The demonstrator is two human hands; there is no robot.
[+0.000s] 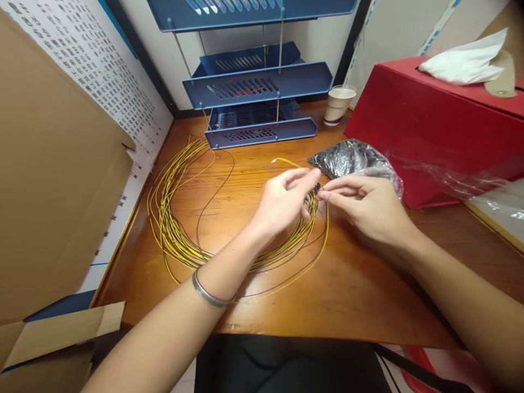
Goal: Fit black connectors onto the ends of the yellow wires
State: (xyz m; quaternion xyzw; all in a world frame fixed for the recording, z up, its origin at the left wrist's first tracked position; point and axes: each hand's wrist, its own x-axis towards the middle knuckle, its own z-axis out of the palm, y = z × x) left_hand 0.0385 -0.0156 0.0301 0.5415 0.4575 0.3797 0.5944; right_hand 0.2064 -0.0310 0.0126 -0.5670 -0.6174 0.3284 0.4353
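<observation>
A bundle of thin yellow and dark brown wires [176,240] lies coiled in a wide loop on the wooden table. At the loop's right side my left hand [284,199] is closed on the yellow wires, and one yellow wire end [287,161] sticks out beyond its fingers. Small black pieces [316,188] show between the two hands. My right hand [368,210] pinches its thumb and forefinger together right beside them; what sits in that pinch is too small to make out. Just behind the right hand rests a clear plastic bag [354,158] full of small black parts.
A blue tiered tray rack [262,131] stands at the back, with a paper cup [339,106] beside it. On the right is a red tissue box [429,131]. Cardboard [57,164] borders the left side. The table's front edge [327,338] runs near my lap.
</observation>
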